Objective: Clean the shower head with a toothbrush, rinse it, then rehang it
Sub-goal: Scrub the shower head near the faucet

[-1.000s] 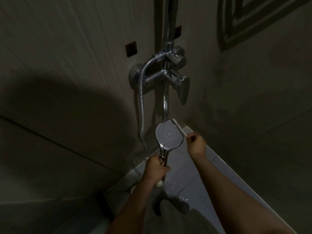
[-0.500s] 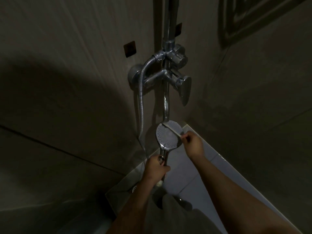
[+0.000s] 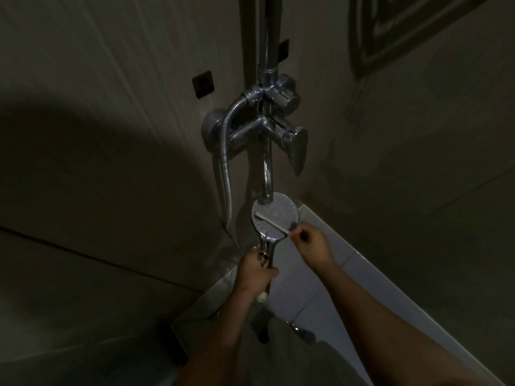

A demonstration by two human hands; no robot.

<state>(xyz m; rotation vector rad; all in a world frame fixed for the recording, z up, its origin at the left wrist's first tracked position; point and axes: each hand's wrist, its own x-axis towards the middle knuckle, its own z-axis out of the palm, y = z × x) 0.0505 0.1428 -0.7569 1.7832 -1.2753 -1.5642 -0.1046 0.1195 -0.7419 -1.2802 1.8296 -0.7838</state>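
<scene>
shower head (image 3: 274, 215): low centre of view, face turned up toward the camera, just below the spout (image 3: 268, 174). toothbrush (image 3: 271, 222): lying across the face, running from its left side to the right hand (image 3: 309, 242) at the right rim. left hand (image 3: 255, 274): below the head, wrapped round its handle. hose (image 3: 226, 162): left of the spout, hanging from the mixer valve (image 3: 273, 129) above. lever (image 3: 298, 147): right of the valve. riser pipe (image 3: 269, 32): above the valve, in the wall corner.
</scene>
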